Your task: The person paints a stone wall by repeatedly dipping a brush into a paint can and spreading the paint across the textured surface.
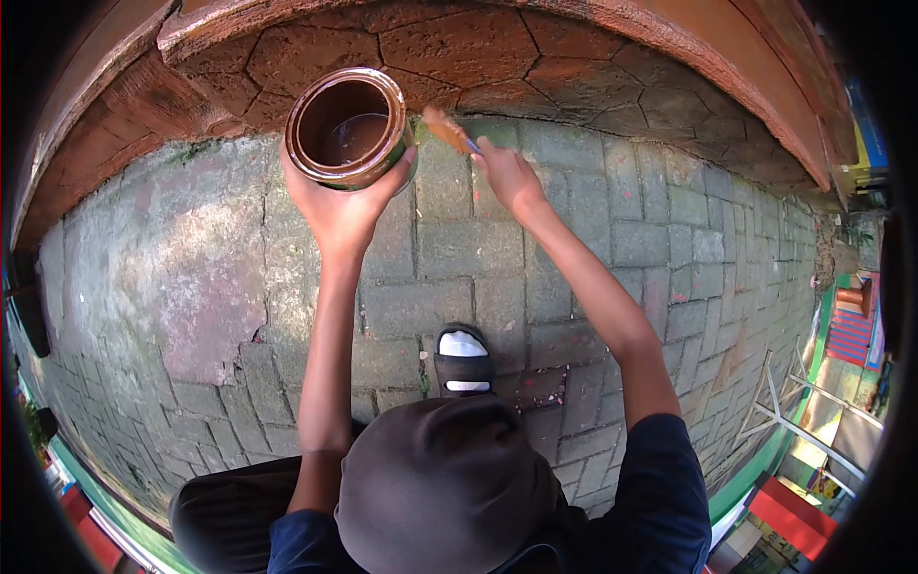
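Observation:
My left hand (339, 206) is wrapped round an open paint can (394, 143), held up near the wall. Brown paint coats the can's rim and inner side, and a pool of it shows inside. Just right of the can, my right hand (507, 174) grips a paintbrush (448, 130) by its handle. The bristles are brownish-orange, slightly blurred, and point up and left toward the wall's foot. Brush and can are apart. Ahead stands a low wall (459, 57) with a stone-like pattern, reddish brown in parts and greyer toward the lower right.
Grey paving blocks (593, 230) cover the ground, with a worn smooth patch (182, 268) at left. My foot in a black sandal (464, 368) rests on the paving. A metal frame (803, 411) and a red block-like object (792, 517) stand at right.

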Demonstrator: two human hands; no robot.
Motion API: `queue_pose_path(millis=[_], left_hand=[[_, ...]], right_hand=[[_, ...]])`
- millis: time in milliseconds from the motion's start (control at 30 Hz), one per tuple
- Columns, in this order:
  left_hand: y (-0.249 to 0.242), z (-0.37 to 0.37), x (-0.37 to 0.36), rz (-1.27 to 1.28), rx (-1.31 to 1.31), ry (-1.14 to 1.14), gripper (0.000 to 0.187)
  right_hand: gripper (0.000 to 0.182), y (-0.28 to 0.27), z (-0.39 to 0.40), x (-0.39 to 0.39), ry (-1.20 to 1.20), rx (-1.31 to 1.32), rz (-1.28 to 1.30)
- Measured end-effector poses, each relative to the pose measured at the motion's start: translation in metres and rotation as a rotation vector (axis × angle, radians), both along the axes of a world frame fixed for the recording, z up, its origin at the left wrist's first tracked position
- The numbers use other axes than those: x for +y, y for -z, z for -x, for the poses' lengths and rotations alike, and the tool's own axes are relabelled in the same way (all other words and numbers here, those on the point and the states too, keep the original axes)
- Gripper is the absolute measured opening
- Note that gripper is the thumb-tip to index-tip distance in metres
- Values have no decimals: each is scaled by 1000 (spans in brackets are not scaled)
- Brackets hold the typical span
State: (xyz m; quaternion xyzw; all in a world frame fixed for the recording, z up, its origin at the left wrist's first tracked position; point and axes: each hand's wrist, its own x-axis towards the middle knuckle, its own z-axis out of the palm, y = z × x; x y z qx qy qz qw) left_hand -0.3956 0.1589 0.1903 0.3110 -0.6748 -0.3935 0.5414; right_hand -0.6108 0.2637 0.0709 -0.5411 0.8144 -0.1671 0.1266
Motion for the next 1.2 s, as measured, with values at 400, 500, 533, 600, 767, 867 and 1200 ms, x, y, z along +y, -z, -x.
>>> queue_pose_path(millis=[400,500,533,600,767,867,1200], left_hand=[[-29,-47,-35,80,-80,-80,66],[-35,-61,-45,23,-45,-129,65],[-36,-66,-50,57,-54,-128,63],[-44,-68,-49,43,-55,-144,63],[-49,-65,-48,4,17,-219,62],[-51,-71,-48,-9,-1,-214,64],[-47,-69,-46,-11,44,-190,68]], right_hand=[[27,0,-31,-60,87,-81,172],[29,10,7,-42,129,14,187],[32,8,22,-33,174,-43,133],[36,7,54,-11,273,-82,57],[36,-3,113,52,463,114,-10],[34,2,131,88,543,157,-26],[19,49,5,-19,832,-123,351]])
